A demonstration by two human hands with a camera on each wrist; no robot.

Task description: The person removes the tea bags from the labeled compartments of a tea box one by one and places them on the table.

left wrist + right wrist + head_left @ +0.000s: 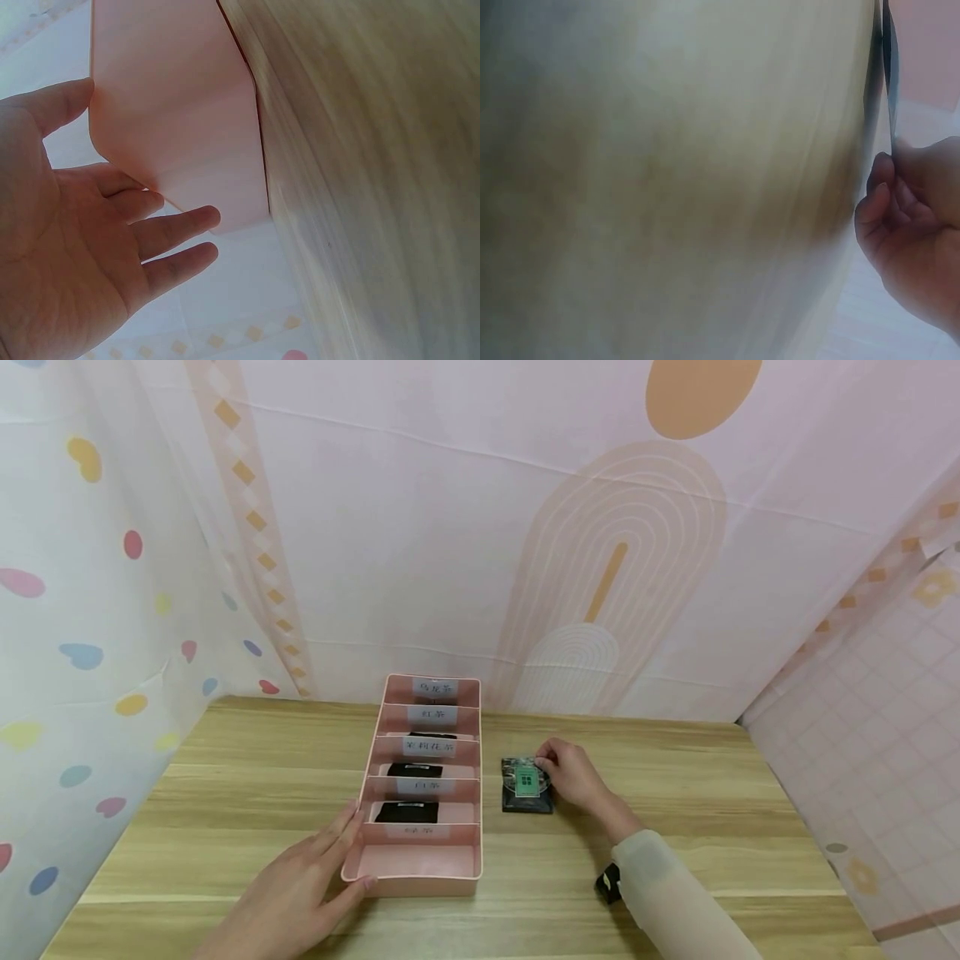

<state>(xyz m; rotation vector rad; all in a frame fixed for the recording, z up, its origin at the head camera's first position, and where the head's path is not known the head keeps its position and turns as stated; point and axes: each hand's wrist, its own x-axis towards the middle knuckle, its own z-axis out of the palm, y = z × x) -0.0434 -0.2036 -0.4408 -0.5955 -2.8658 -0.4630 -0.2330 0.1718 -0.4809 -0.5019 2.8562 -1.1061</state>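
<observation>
A pink divided box (423, 887) with paper labels stands lengthwise on the table, left of centre. My left hand (296, 885) rests against its front left corner, fingers and thumb extended; the left wrist view shows this hand (90, 240) at the box wall (180, 112). To the right of the box, my right hand (573, 774) pinches the upper right edge of a dark tea packet with a green label (527, 782). Edge-on in the right wrist view, the packet (891, 67) is between the right hand's (915, 217) thumb and finger. Another dark edge shows beside it.
Black packets (407, 812) lie in several of the box's compartments. Another black packet (609, 885) is partly hidden under the right sleeve (675, 893). The wooden table (720, 802) meets a patterned cloth (420, 527) behind and at both sides.
</observation>
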